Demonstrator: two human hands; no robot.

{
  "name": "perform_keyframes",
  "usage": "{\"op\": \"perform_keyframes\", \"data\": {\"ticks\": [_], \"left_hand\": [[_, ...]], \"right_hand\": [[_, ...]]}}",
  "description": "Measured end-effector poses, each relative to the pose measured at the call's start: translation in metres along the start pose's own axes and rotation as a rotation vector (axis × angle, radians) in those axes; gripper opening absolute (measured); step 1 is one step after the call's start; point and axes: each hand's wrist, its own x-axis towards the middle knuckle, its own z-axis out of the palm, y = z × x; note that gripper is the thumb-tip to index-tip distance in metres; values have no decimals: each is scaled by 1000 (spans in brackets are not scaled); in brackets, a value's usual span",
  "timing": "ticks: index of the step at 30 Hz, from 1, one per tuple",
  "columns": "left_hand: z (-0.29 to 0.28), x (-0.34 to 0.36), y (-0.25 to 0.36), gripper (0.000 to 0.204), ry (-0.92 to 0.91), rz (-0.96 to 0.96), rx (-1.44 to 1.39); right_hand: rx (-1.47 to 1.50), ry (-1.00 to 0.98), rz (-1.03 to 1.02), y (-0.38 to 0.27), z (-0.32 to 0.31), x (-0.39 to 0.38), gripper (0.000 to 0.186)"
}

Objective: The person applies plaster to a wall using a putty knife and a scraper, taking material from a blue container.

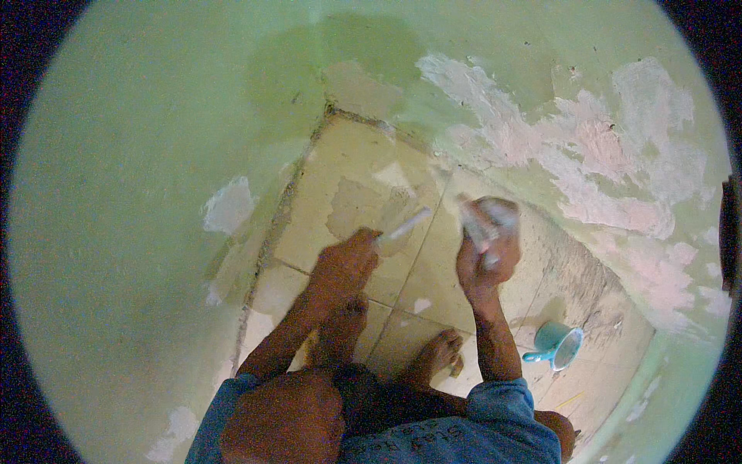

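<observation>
Low over the tiled floor, my left hand (348,263) is closed on a thin, pale, flat-looking tool (406,223) that sticks out to the upper right. My right hand (495,255) is closed on a motion-blurred handled tool (475,220) smeared with white, its exact kind unclear. It is near the foot of the green wall (541,69), which carries rough white and pinkish patches (595,139). Both forearms come up from the lower edge.
Tiles (301,201) with pale and grey smears meet two walls in a dirty corner. My bare feet (437,356) are below my hands. A turquoise handled cup (558,340) is at the right, near a thin yellow item (570,400). A dark edge (726,236) shows far right.
</observation>
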Motion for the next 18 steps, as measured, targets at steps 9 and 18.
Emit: {"op": "perform_keyframes", "data": {"ticks": [9,18], "left_hand": [[27,-20,-42,35,35,-82,-113],[20,-29,-55,33,61,-144,-17]], "right_hand": [[215,210,504,97,67,-6,17],[134,409,796,104,81,1,19]]}}
